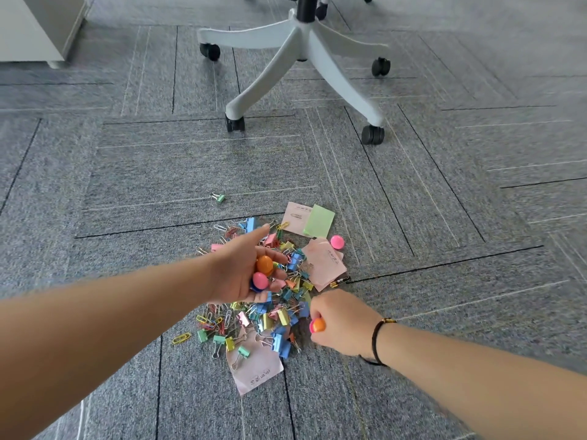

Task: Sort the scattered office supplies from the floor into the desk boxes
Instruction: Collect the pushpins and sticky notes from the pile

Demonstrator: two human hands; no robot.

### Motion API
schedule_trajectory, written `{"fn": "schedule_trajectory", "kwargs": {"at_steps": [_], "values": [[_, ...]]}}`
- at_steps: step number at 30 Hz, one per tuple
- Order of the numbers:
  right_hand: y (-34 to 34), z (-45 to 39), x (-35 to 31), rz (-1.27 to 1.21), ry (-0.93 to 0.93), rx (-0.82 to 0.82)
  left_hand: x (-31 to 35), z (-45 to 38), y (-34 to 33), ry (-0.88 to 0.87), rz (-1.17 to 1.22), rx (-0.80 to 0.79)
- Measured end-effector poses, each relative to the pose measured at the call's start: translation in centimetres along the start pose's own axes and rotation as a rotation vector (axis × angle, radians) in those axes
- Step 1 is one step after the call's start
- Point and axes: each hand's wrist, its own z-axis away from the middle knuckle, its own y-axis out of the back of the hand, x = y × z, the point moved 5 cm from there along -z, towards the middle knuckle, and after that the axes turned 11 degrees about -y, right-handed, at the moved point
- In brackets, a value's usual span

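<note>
A heap of coloured binder clips and paper clips (279, 315) lies on the grey carpet. My left hand (241, 271) hovers over it, palm turned right, cupping an orange round magnet (264, 264), a pink one (260, 280) and a blue one beneath, with the index finger stretched forward. My right hand (340, 322) is at the heap's right edge, fingers curled round an orange-pink round magnet (317, 326). Another pink magnet (337, 242) lies on the floor beside pink notes (325, 263). A green sticky note (320, 221) lies farther back.
A white office chair base (301, 55) with black castors stands beyond the heap. A white cabinet (35, 27) is at the far left. One green binder clip (219, 197) lies apart, and a pink note (257, 365) lies at the heap's near edge.
</note>
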Motion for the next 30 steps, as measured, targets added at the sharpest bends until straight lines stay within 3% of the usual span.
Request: {"fn": "schedule_trajectory", "kwargs": {"at_steps": [2, 6, 10, 13, 16, 19, 21, 25, 30], "values": [[1.8, -0.1, 0.4, -0.164, -0.035, 0.040, -0.2, 0.1, -0.2, 0.009, 0.016, -0.044], [7.5, -0.2, -1.0, -0.493, -0.005, 0.305, -0.5, 0.1, -0.9, 0.041, 0.049, -0.121], [8.7, 0.1, -5.1, -0.548, 0.137, 0.316, -0.5, 0.3, -2.0, 0.043, 0.086, -0.191], [8.9, 0.2, -5.6, -0.597, 0.177, 0.341, 0.1, 0.7, -1.6, 0.028, 0.160, -0.110], [9.2, -1.0, -1.7, -0.703, 0.034, 0.392, 0.9, 0.8, 0.7, -0.035, 0.178, -0.029], [9.5, -2.9, 4.3, -0.574, -0.209, 0.488, 1.8, 0.9, 3.6, -0.096, 0.200, 0.053], [9.2, -4.1, 7.0, -0.400, -0.304, 0.406, 2.3, 1.0, 4.9, -0.128, 0.204, 0.104], [7.0, -5.6, 7.2, -0.006, -0.183, 0.131, 2.5, 0.9, 6.0, -0.170, 0.179, 0.168], [5.6, -6.5, 5.7, 0.011, -0.104, 0.205, 1.9, 0.9, 6.0, -0.150, 0.134, 0.170]]}}
